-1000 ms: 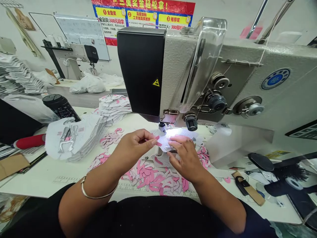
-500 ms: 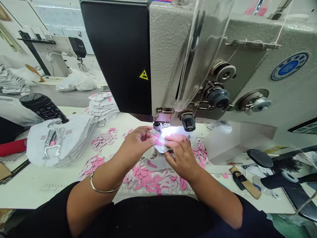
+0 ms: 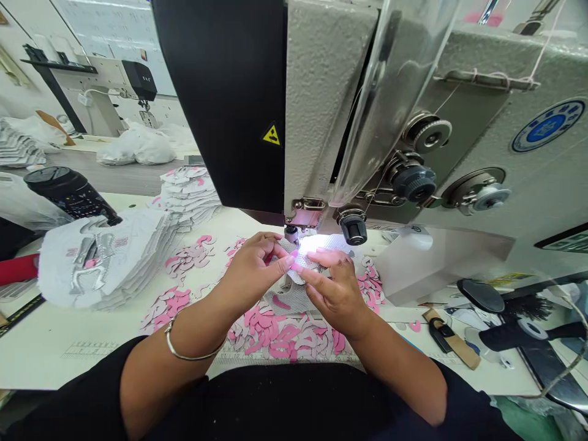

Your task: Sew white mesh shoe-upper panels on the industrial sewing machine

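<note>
Both forearms reach forward over the sewing table [image 3: 87,361], wrists low and elbows out. The left hand [image 3: 252,269], with a metal bangle [image 3: 184,344] on its wrist, curls its fingers and pinches the near edge of a small perforated white panel [image 3: 319,248]. The right hand [image 3: 333,294] lies palm down, its index finger [image 3: 324,254] across the panel and its thumb [image 3: 305,275] angled toward the left fingertips; both hands grasp the panel. The panel sits just beside the presser foot [image 3: 292,234] of the sewing machine [image 3: 321,110], under its lamp glare, above pink-and-white cut pieces [image 3: 271,337]. Compared with the frame a second ago, the right fingers are spread slightly wider, and the panel lies a little closer to the presser foot. The machine head fills more of the view.
</note>
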Motion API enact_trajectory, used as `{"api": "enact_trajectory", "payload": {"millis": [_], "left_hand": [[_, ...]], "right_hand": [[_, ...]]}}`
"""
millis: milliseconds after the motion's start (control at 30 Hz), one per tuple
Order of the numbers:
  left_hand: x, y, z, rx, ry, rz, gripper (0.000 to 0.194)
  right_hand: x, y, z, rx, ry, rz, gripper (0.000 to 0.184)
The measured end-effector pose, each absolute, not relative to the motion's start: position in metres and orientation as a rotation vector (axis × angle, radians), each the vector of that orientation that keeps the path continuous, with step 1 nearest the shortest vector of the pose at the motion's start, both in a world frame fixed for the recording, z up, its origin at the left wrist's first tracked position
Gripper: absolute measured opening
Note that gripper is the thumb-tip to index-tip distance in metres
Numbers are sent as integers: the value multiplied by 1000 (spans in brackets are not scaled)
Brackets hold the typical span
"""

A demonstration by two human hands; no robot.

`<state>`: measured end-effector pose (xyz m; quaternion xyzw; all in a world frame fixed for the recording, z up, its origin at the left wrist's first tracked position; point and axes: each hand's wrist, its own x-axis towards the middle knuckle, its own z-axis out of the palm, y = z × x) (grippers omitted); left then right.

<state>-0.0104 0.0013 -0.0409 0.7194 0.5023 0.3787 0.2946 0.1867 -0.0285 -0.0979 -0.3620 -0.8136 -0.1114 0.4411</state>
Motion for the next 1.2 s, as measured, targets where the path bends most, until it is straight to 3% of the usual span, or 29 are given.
{"api": "enact_trajectory", "payload": {"millis": [333, 533, 667, 833, 1200], "left_hand": [[-10, 10, -33, 1702, 1304, 884, 23], [-10, 12, -35, 1668, 1261, 905, 21], [-6, 10, -41, 1207, 1076, 837, 39], [3, 4, -37, 977, 913, 778, 24], [7, 17, -41, 960, 857, 913, 19]], "right_hand": [[186, -28, -94, -916, -2004, -262, 49], [196, -23, -79, -884, -2039, -105, 30], [207, -15, -66, -886, -2133, 137, 23], [216, -6, -64, -880, -2166, 258, 20], [215, 0, -68, -866, -2077, 265, 20]]}}
